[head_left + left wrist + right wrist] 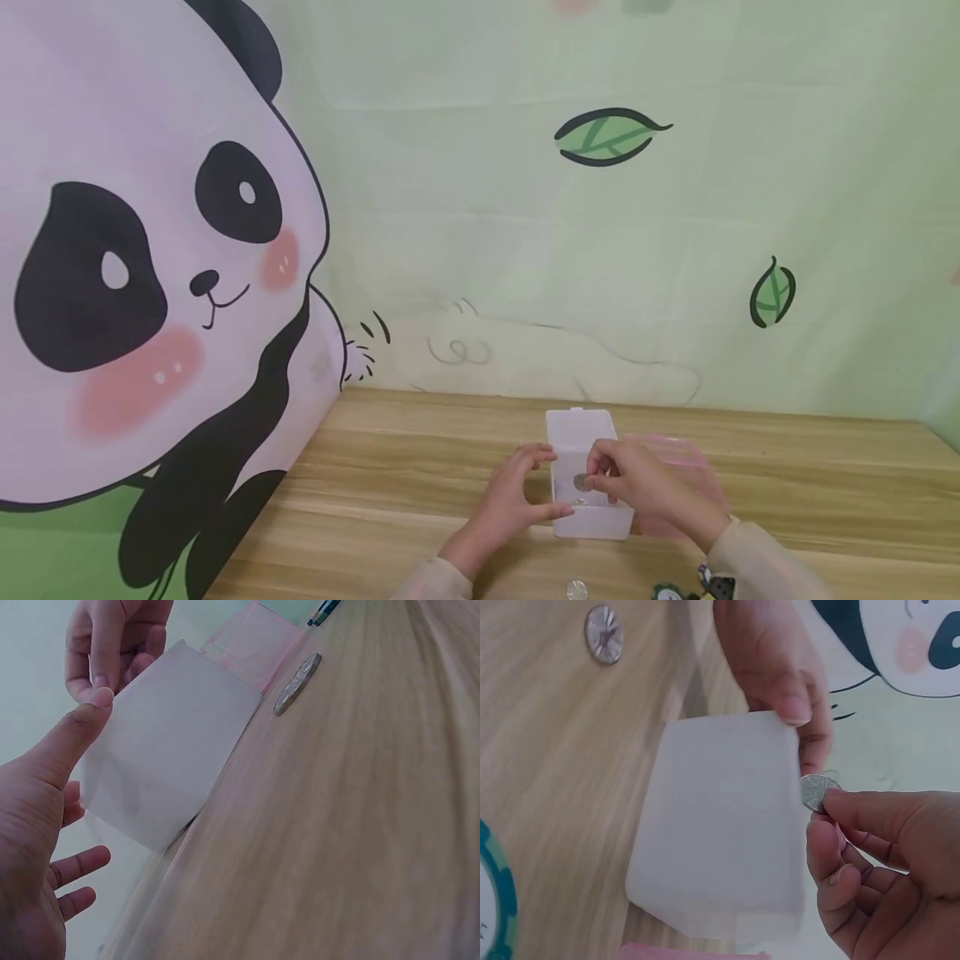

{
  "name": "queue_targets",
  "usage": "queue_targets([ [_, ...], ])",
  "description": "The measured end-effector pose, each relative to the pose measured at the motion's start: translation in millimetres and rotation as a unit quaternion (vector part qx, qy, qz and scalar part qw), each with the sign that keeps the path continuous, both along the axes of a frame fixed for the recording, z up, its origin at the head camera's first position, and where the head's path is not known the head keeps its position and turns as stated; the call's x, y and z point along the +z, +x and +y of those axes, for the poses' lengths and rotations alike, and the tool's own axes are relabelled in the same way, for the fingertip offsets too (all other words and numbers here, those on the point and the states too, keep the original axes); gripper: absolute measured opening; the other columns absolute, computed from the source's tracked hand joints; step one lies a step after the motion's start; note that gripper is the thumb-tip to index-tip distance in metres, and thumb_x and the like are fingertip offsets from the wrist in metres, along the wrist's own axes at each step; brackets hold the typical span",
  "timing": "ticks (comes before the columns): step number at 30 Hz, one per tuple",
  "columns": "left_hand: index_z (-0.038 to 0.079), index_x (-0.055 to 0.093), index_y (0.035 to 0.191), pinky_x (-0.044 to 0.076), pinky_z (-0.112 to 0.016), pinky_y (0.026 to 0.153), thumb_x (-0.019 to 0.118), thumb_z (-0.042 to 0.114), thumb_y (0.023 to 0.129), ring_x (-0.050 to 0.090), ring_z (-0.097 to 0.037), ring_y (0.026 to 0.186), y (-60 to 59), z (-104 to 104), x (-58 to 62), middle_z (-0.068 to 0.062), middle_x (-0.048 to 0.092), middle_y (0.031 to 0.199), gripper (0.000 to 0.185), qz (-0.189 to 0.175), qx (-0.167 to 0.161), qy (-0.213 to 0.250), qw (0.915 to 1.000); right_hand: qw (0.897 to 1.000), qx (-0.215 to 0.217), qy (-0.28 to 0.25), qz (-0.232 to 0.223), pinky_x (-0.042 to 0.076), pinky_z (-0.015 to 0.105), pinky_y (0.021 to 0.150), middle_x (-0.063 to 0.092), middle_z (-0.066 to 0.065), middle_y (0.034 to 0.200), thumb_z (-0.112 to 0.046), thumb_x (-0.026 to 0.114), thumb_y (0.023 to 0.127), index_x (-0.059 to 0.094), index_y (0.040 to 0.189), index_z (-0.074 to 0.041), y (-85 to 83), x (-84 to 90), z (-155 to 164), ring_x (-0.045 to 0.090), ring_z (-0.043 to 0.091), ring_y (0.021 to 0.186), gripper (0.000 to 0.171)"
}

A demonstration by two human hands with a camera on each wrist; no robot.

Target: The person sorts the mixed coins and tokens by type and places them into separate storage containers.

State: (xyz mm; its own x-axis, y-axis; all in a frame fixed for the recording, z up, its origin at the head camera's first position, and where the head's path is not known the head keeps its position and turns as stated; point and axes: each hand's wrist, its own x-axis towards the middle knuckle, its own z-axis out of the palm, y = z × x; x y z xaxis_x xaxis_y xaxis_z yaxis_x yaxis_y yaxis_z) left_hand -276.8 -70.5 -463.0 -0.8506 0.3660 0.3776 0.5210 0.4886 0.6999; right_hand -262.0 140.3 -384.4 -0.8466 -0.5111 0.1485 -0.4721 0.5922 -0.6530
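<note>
A white box [592, 523] stands on the wooden table with its lid [581, 429] folded back. My left hand [510, 492] holds the box at its left side. Its thumb rests on the near rim, and some of its fingers stand apart from the wall in the left wrist view. Over the opening, my right hand [630, 479] pinches a silver coin [819, 793] between thumb and forefinger, with its lower fingers curled. Something small and shiny [580, 502] lies inside the box. Another silver coin [577, 590] lies on the table in front.
A pink see-through case [708, 475] lies right of the box, partly behind the right forearm. Near the bottom edge are a green-rimmed chip [666, 592] and a black die [722, 587], partly covered by the right sleeve. A panda-printed cloth [465, 250] hangs behind the table [420, 450].
</note>
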Motion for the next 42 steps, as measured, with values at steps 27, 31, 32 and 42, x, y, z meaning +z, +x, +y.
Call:
queue_targets([
  [27,0.010,0.057,0.124,0.042,-0.041,0.099,0.083,0.035,0.072,0.057,-0.027,0.113,1.3,-1.2,1.9,-0.002,0.055,0.136,0.063,0.019,-0.003,0.000,0.9998,0.978,-0.084,0.183,0.052,0.036,0.025,0.052,0.050,-0.002,0.059,-0.001,0.074,0.077,0.052,0.064,-0.009,-16.0,-17.4,-31.5,0.044,0.013,0.057,0.027],
  [31,0.010,0.056,0.125,0.043,-0.041,0.100,0.082,0.035,0.073,0.057,-0.026,0.115,1.8,-1.1,2.7,-0.002,0.055,0.137,0.063,0.014,-0.009,0.002,0.9999,0.972,-0.097,0.207,0.050,0.039,0.028,0.054,0.052,0.000,0.060,0.000,0.073,0.077,0.053,0.066,-0.008,-16.3,-17.8,-33.3,0.046,0.015,0.058,0.024],
  [32,0.010,0.056,0.126,0.043,-0.041,0.100,0.082,0.035,0.074,0.056,-0.026,0.116,1.8,-1.2,2.8,-0.002,0.054,0.137,0.063,0.012,-0.011,0.004,0.9999,0.970,-0.101,0.214,0.047,0.040,0.029,0.054,0.053,0.001,0.061,-0.001,0.073,0.077,0.053,0.066,-0.008,-16.5,-17.9,-33.7,0.047,0.016,0.058,0.024],
  [42,0.013,0.055,0.128,0.043,-0.040,0.100,0.081,0.038,0.074,0.056,-0.023,0.117,1.4,-1.6,1.8,0.001,0.053,0.139,0.064,0.005,-0.008,-0.003,1.0000,0.966,-0.110,0.231,0.036,0.040,0.030,0.054,0.053,0.002,0.063,-0.001,0.071,0.080,0.054,0.070,-0.007,-16.0,-18.1,-35.3,0.047,0.017,0.059,0.020],
])
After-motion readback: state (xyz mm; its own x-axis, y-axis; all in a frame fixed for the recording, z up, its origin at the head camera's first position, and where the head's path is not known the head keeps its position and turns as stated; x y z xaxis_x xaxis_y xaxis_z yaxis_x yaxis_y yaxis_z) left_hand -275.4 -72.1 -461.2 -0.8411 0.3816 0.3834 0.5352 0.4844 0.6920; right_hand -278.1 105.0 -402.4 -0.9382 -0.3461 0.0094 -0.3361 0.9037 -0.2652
